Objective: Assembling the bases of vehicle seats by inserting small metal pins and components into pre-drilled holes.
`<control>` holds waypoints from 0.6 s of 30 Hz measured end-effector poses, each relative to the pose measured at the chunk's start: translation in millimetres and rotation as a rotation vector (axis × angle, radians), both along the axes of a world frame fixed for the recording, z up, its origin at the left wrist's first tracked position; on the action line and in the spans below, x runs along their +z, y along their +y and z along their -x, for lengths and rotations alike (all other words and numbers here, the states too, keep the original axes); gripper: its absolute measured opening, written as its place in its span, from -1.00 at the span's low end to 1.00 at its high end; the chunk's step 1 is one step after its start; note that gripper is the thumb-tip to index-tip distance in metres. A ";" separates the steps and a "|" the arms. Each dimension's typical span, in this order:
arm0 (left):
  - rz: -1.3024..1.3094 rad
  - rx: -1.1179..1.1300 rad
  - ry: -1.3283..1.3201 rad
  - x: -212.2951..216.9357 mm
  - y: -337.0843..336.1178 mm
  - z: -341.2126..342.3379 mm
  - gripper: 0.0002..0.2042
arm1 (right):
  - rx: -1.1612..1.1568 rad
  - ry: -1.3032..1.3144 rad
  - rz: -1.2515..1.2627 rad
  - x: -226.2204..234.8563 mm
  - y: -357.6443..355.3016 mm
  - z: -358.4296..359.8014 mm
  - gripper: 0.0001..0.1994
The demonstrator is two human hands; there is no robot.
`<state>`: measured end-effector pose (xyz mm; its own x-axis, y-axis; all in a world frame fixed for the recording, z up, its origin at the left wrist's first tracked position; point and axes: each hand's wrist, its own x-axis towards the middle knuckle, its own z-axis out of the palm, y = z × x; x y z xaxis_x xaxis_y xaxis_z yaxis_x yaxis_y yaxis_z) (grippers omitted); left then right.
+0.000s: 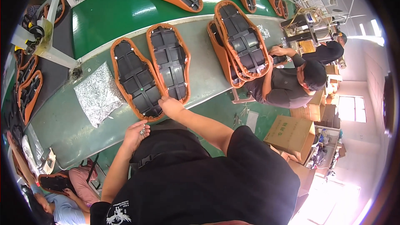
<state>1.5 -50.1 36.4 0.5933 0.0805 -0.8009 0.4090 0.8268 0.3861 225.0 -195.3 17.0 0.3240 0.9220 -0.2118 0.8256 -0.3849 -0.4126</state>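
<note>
Two orange-rimmed seat shells with black ribbed undersides lie side by side on the grey-green bench: the left shell (135, 79) and the right shell (170, 60). My right hand (170, 106) rests on the near edge between them, fingers touching the rims. My left hand (137, 132) is cupped just below the left shell, holding several small silver screws (143, 131).
A clear bag of silver screws (96, 93) lies left of the shells. A stack of shells (239, 43) stands to the right, where another person (291, 81) works. More shells ride the green conveyor belt (125, 12). Cardboard boxes (291, 135) sit on the floor. A person (62, 202) sits at lower left.
</note>
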 end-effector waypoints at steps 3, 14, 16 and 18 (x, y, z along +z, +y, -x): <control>-0.008 0.017 0.001 7.0 -1.3 7.1 -0.70 | 0.100 -0.050 0.012 8.8 5.5 1.8 -0.89; -0.047 0.052 -0.014 -12.4 -6.4 14.3 -0.77 | 0.321 -0.073 -0.103 6.5 1.8 -18.9 -0.90; -0.046 0.073 -0.007 -11.0 -4.4 14.4 -0.79 | 0.332 -0.067 -0.087 4.7 3.5 -20.8 -0.90; -0.001 0.076 -0.014 -5.2 -4.0 13.3 -0.80 | 0.329 -0.115 -0.015 -4.7 3.2 -24.6 -0.89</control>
